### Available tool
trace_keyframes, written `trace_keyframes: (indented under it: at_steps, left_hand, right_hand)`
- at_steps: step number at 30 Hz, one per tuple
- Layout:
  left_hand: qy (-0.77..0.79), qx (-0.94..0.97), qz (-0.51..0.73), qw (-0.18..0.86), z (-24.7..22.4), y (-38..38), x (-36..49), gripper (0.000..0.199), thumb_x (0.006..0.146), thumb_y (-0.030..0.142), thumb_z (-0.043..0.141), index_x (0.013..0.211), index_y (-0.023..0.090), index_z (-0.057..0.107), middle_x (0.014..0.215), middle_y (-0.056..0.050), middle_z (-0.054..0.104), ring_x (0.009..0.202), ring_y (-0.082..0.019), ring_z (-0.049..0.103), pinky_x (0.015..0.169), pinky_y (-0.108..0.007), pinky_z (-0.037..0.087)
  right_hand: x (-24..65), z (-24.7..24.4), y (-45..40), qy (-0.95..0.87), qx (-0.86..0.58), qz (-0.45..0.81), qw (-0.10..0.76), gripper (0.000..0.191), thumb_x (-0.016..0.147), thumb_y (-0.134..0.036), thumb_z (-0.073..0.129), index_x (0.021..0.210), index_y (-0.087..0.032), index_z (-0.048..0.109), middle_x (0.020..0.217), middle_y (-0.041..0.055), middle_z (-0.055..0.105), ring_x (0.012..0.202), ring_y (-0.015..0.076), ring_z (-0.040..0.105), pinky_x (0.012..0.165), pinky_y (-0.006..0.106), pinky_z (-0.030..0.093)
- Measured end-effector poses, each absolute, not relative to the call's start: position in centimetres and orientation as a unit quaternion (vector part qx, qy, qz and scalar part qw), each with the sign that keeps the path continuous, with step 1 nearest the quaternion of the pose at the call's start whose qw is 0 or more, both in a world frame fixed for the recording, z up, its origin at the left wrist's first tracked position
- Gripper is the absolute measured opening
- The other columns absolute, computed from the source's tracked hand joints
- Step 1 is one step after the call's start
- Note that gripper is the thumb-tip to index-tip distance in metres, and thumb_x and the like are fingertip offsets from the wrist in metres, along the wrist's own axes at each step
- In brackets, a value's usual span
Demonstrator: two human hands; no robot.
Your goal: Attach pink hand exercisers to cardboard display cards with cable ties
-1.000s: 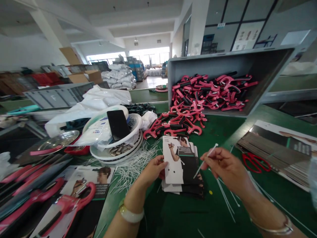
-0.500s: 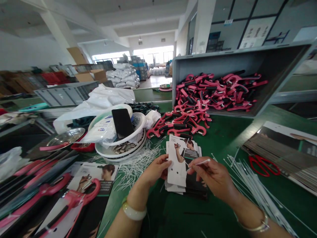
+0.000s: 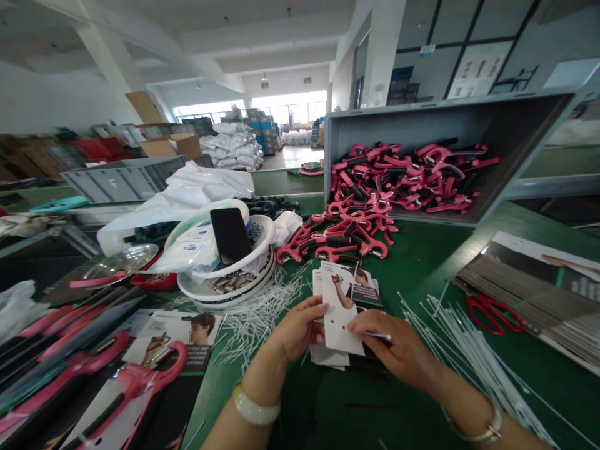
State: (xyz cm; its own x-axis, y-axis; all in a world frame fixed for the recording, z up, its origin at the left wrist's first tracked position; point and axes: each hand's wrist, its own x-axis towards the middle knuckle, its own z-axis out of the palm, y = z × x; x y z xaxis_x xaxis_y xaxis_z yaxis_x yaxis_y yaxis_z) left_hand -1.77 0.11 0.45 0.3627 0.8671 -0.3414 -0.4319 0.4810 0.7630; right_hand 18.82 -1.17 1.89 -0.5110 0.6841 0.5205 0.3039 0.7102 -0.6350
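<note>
My left hand (image 3: 300, 328) pinches the left edge of a printed backing card (image 3: 338, 300) between thumb and fingers. The card is white and black, with small punched holes in its lower part, and is held over a stack of similar cards (image 3: 322, 356). My right hand (image 3: 398, 350) is closed at the card's lower right, fingertips beside a hole. From its fingers sticks the white end of a cable tie (image 3: 385, 337); most of the tie is hidden. A thin white strip (image 3: 355, 279) also shows at the card's upper part.
Loose cable ties (image 3: 267, 306) lie left, a bundle of longer ties (image 3: 482, 356) right. Red scissors (image 3: 494, 314) rest by a card pile (image 3: 553, 300). Pink hand grips (image 3: 342, 234) spill from a grey crate (image 3: 469, 215). A phone (image 3: 230, 236) sits on bowls; carded grips (image 3: 150, 375) lie left.
My right hand has moved left and down onto the card, bringing the cable tie to the area of the holes. The card has shifted slightly right in my left hand.
</note>
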Motion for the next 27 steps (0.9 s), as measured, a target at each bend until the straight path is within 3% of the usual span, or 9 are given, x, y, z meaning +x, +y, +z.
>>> trace_keyframes:
  at_steps: [3,6,10,14,16,18,20,24,27]
  left_hand:
    - [0.348,0.295,0.366,0.811,0.2,-0.4,-1.0,0.025,0.073,0.03,0.067,0.088,0.013,0.057,0.061,0.0,0.062,0.044,-0.009,0.059,0.038,-0.016,0.046]
    - [0.331,0.323,0.3,0.834,0.0,-0.8,-0.6,0.032,0.075,0.041,0.063,0.085,0.011,0.058,0.063,-0.004,0.065,0.048,-0.012,0.063,0.039,-0.017,0.049]
    - [0.357,0.359,0.279,0.816,0.2,-1.0,-0.4,0.031,0.068,0.032,0.071,0.087,0.012,0.058,0.06,-0.002,0.066,0.045,-0.01,0.061,0.036,-0.014,0.046]
    - [0.389,0.371,0.297,0.789,0.6,-0.9,0.0,0.03,0.068,0.03,0.071,0.088,0.011,0.061,0.058,-0.001,0.065,0.041,-0.008,0.059,0.031,-0.011,0.04]
    - [0.39,0.366,0.307,0.787,0.9,-1.0,0.2,0.029,0.068,0.031,0.07,0.086,0.011,0.061,0.058,-0.002,0.065,0.041,-0.009,0.059,0.03,-0.011,0.039]
    - [0.379,0.367,0.303,0.794,1.5,-1.1,0.0,0.03,0.07,0.033,0.069,0.088,0.011,0.062,0.06,-0.002,0.066,0.041,-0.009,0.06,0.029,-0.011,0.037]
    - [0.361,0.39,0.283,0.798,2.2,-1.3,-0.6,0.033,0.073,0.034,0.067,0.096,0.011,0.063,0.066,-0.004,0.068,0.043,-0.009,0.061,0.028,-0.01,0.033]
    - [0.332,0.444,0.28,0.784,3.3,-1.4,-2.1,0.042,0.07,0.025,0.071,0.11,0.017,0.063,0.102,-0.01,0.069,0.042,-0.003,0.056,0.029,-0.01,0.027]
    - [0.34,0.461,0.35,0.741,3.1,-1.2,-1.5,0.044,0.065,0.024,0.075,0.107,0.019,0.065,0.102,-0.007,0.069,0.039,0.002,0.044,0.031,-0.011,0.027]
  right_hand:
    - [19.7,1.3,-0.8,-0.87,-0.251,0.171,0.389,0.016,0.087,-0.013,0.049,0.096,-0.021,0.06,0.093,0.0053,0.069,0.092,0.0147,0.063,0.081,0.03,0.051]
    - [20.7,1.2,-0.2,-0.891,-0.212,0.157,0.37,0.017,0.087,-0.012,0.049,0.095,-0.02,0.06,0.095,0.0056,0.069,0.093,0.0133,0.062,0.082,0.028,0.051]
    - [21.9,2.0,-0.6,-0.922,-0.219,0.146,0.285,0.023,0.087,-0.01,0.047,0.1,-0.021,0.063,0.104,0.0051,0.068,0.101,0.0129,0.06,0.09,0.029,0.048]
    - [21.7,2.7,-3.3,-0.93,-0.295,0.038,0.215,0.039,0.08,-0.016,0.05,0.119,-0.017,0.057,0.119,0.0095,0.062,0.11,0.0229,0.055,0.093,0.042,0.047]
    - [20.9,2.4,-4.7,-0.91,-0.344,-0.039,0.229,0.041,0.079,-0.028,0.055,0.118,-0.015,0.058,0.117,0.0115,0.063,0.107,0.0299,0.056,0.092,0.053,0.044]
    - [20.1,1.8,-5.5,-0.878,-0.386,-0.101,0.262,0.033,0.082,-0.03,0.053,0.11,-0.015,0.062,0.109,0.0113,0.066,0.1,0.0305,0.058,0.09,0.056,0.042]
    - [19.8,1.2,-5.3,-0.852,-0.412,-0.134,0.294,0.026,0.087,-0.023,0.046,0.105,-0.014,0.064,0.1,0.0112,0.067,0.093,0.0266,0.06,0.086,0.05,0.045]
    - [20.7,0.8,-3.7,-0.822,-0.432,-0.123,0.349,0.028,0.09,-0.023,0.042,0.107,-0.011,0.062,0.096,0.0134,0.063,0.091,0.0233,0.058,0.076,0.037,0.05]
    - [21.3,0.9,-3.0,-0.799,-0.453,-0.084,0.387,0.026,0.09,-0.025,0.046,0.109,-0.013,0.06,0.098,0.0122,0.061,0.092,0.0218,0.057,0.076,0.035,0.05]
